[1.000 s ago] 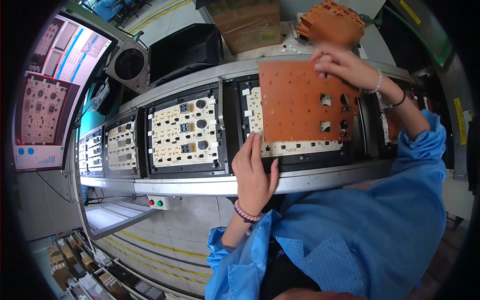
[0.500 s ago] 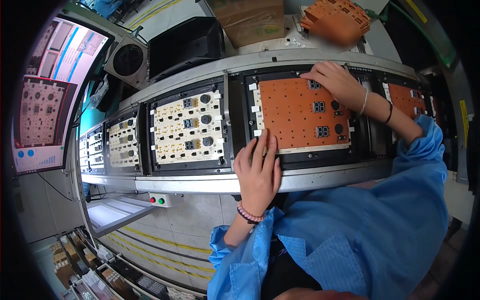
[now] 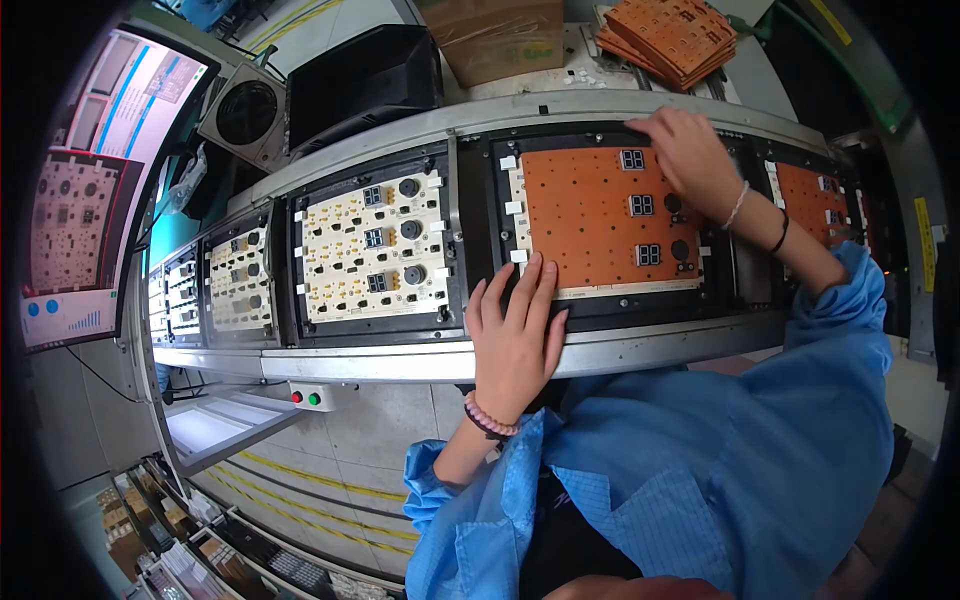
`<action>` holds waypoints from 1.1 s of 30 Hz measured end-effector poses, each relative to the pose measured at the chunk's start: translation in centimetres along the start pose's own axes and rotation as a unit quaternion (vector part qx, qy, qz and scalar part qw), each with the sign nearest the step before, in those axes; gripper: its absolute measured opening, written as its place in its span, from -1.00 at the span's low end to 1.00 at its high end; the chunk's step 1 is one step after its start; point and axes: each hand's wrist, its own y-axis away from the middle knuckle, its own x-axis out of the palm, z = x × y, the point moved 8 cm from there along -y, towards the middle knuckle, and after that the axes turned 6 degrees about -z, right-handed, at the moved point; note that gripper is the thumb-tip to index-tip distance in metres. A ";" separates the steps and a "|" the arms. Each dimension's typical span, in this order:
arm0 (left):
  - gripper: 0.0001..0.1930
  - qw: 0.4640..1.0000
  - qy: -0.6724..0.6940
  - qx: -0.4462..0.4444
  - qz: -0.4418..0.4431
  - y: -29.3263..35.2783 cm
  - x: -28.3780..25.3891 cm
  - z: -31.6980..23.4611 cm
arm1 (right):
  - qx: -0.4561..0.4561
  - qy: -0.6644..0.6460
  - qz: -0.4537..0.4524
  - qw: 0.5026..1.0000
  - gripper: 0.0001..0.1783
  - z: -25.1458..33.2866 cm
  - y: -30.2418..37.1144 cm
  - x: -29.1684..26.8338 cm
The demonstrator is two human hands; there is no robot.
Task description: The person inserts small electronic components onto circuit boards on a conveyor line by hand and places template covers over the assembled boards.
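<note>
An orange-brown perforated panel (image 3: 585,215) lies over a cream circuit board (image 3: 628,290), which sits in a black fixture (image 3: 590,306) before me. Three two-digit displays (image 3: 641,205) and dark round parts show through its openings on the right side. My left hand (image 3: 514,330) is open, fingers stretched, with its fingertips on the panel's lower left corner. At the upper right corner is my right hand (image 3: 693,165), beside the top display; its fingers are extended toward the far edge and hold nothing visible. Whether those fingertips touch the panel is unclear.
Uncovered circuit boards (image 3: 338,260) sit in fixtures along the line to the left; another orange-brown panel (image 3: 802,198) is at the right. Behind the metal rail (image 3: 400,133) stand a black bin (image 3: 352,85), a cardboard box (image 3: 500,42) and stacked orange-brown panels (image 3: 672,38). A monitor (image 3: 150,130) stands left.
My right hand has shifted up and right, uncovering more of the top display and the panel's far edge. My left hand stays at the lower left corner.
</note>
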 end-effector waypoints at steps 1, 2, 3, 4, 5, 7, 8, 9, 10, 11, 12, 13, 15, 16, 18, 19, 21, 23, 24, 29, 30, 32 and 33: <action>-0.42 1.000 0.000 0.000 -0.003 0.0 -0.2 -0.1 | 0.035 0.005 0.018 0.999 -0.67 -1.3 -0.2 -0.1; -0.44 1.000 0.002 -0.002 -0.010 -0.1 -0.5 -0.2 | 0.033 0.007 0.016 0.999 -0.67 -2.4 -0.3 -0.1; -0.46 1.000 0.003 -0.003 -0.014 0.0 -0.7 -0.3 | 0.065 0.077 0.017 0.995 -0.75 -4.6 -0.2 0.1; -0.46 1.000 0.006 0.001 -0.017 0.0 -0.8 -0.4 | 0.099 0.149 0.018 0.984 -0.81 -6.6 0.1 -0.2; -0.46 1.000 0.003 0.005 -0.018 0.0 -0.8 -0.4 | 0.101 0.154 0.017 0.983 -0.81 -7.4 0.5 0.0; -0.46 1.000 -0.002 0.010 -0.024 -0.2 -0.8 -0.4 | 0.137 0.032 0.068 0.988 -0.81 -8.2 0.8 1.4; -0.46 1.000 0.000 0.012 -0.020 -0.3 -0.7 -0.5 | 0.137 0.035 0.065 0.988 -0.81 -8.4 0.8 1.3; -0.46 1.000 0.000 0.010 -0.015 -0.1 -0.7 -0.3 | 0.084 -0.050 0.052 0.994 -0.79 -6.2 -0.7 0.7; -0.46 1.000 -0.002 0.006 -0.017 0.0 -0.7 -0.1 | 0.030 -0.134 0.039 0.990 -0.77 -3.8 -2.2 -0.4; -0.47 1.000 -0.007 0.009 -0.009 0.2 -0.7 0.1 | -0.010 -0.147 0.120 0.982 -0.79 -0.3 -3.4 -0.8; -0.47 1.000 -0.012 0.013 -0.002 0.4 -0.7 0.2 | -0.107 -0.169 0.125 0.972 -0.83 3.7 -3.0 -1.6; -0.46 1.000 -0.007 0.012 0.001 0.4 -0.8 0.2 | -0.201 -0.187 0.128 0.953 -0.86 7.1 -2.0 -2.6; -0.41 1.000 0.003 0.008 -0.004 0.5 -0.9 0.2 | -0.163 -0.210 0.190 0.945 -0.86 9.2 -0.3 -0.7; -0.40 0.999 0.015 -0.004 -0.029 0.4 -1.3 0.3 | -0.163 -0.213 0.182 0.946 -0.84 9.3 -0.2 -0.7; -0.41 0.996 0.034 -0.026 -0.076 0.8 -1.9 1.3 | -0.167 -0.205 0.183 0.947 -0.85 9.4 -0.4 -2.0; -0.45 0.995 0.040 -0.044 -0.081 1.2 -2.0 1.7 | -0.160 -0.197 0.188 0.949 -0.86 9.2 -0.6 -2.7; -0.54 0.993 0.011 -0.064 -0.096 2.2 -2.5 2.0 | -0.093 -0.201 0.258 0.940 -0.86 8.2 -0.3 -3.5; -0.55 0.993 -0.019 -0.075 -0.095 2.8 -2.9 2.2 | -0.036 -0.208 0.309 0.927 -0.84 6.7 0.1 -4.0; -0.55 0.992 -0.034 -0.080 -0.092 3.0 -3.2 2.3 | -0.035 -0.181 0.340 0.922 -0.81 6.2 0.2 -3.7; -0.63 0.995 0.064 -0.021 -0.076 3.4 -1.9 1.2 | -0.081 -0.167 0.401 0.897 -0.74 4.7 -3.9 -2.3; -0.63 0.996 0.047 -0.008 -0.076 3.6 -1.9 1.0 | -0.085 -0.235 0.340 0.907 -0.75 6.0 -6.8 -2.9; -0.64 0.993 0.053 -0.002 -0.105 3.0 -3.2 1.0 | -0.091 -0.302 0.255 0.914 -0.80 7.5 -11.9 -2.9; -0.65 0.992 0.045 -0.012 -0.113 2.9 -4.0 1.5 | -0.127 -0.287 0.197 0.929 -0.82 8.2 -14.6 -2.1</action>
